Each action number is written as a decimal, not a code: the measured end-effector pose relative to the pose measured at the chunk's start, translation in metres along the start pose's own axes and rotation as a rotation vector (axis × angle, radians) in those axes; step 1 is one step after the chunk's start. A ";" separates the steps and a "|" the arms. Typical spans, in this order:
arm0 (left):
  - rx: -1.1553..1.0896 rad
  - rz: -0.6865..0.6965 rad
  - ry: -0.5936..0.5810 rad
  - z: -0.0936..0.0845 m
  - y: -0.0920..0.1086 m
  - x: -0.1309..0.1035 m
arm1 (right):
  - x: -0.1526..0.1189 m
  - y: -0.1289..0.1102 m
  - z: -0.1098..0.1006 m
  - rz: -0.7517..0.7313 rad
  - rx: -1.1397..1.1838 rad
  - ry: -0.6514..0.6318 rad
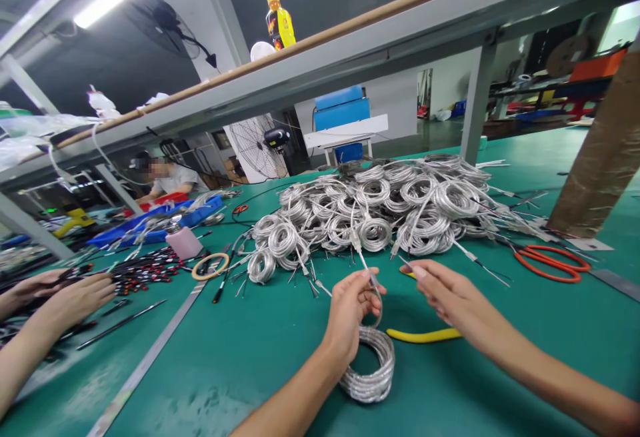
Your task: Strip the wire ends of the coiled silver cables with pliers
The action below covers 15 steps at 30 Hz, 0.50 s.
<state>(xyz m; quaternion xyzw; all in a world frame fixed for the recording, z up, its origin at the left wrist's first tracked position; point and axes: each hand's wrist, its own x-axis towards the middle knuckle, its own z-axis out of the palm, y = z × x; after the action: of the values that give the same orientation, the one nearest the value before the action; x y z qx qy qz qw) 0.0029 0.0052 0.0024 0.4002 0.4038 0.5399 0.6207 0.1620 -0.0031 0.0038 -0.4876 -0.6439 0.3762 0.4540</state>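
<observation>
My left hand (353, 300) is closed on the end of a silvery-clear cable, which rises from its fingers and runs down to a coil (375, 384) on the green table. My right hand (450, 290) is just to the right, its thumb and fingers pinched on a thin grey pointed thing (406, 264); I cannot make out its exact kind. Beneath the right hand shows a curved yellow handle (423, 336), partly hidden by that hand. Beyond both hands lies a big heap of similar coiled cables (360, 207) with bare wire ends.
A co-worker's hands (70, 304) are at the left among black cables (145, 270). A steel ruler (150, 364), tape roll (210, 266), pink bottle (183, 240) and blue tray (155, 220) lie leftward. Orange-handled scissors (553, 264) and a brown post (595, 150) stand right. A shelf (350, 37) crosses above.
</observation>
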 end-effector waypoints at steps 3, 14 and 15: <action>0.003 0.006 0.009 -0.001 0.000 0.002 | 0.003 0.000 0.020 -0.151 -0.047 0.028; 0.002 -0.039 0.073 -0.006 0.003 0.009 | 0.006 0.031 0.018 -0.379 -0.463 0.103; 0.001 -0.050 0.077 -0.007 0.003 0.009 | 0.007 0.032 0.017 -0.369 -0.471 0.096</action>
<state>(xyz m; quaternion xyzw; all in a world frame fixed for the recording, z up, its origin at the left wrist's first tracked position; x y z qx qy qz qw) -0.0033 0.0149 0.0019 0.3692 0.4377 0.5392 0.6176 0.1541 0.0102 -0.0292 -0.4715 -0.7688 0.1042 0.4193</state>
